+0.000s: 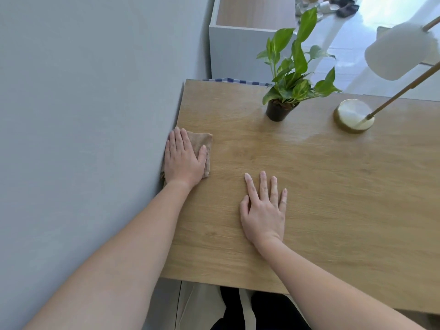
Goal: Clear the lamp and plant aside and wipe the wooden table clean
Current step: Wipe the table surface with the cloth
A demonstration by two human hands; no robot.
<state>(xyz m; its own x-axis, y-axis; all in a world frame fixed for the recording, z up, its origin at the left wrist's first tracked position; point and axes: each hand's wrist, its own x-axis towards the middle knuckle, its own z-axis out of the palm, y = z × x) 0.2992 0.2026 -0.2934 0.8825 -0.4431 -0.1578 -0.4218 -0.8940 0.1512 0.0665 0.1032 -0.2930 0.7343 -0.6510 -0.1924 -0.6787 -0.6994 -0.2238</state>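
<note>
This looks like a room in a home. A wooden table (309, 198) stands pushed against a plain grey wall (83, 115) at nine o'clock. On the table, toward one o'clock, sit a leafy potted plant (289, 79) and a desk lamp (381, 75) with a round brass base and white shade. Beyond the far edge at twelve o'clock is a low white cabinet (242, 44) with a wood-lined top. At one o'clock, on the glossy pale floor (352, 55), loose shoes (342, 7) lie scattered, as near a household entry
</note>
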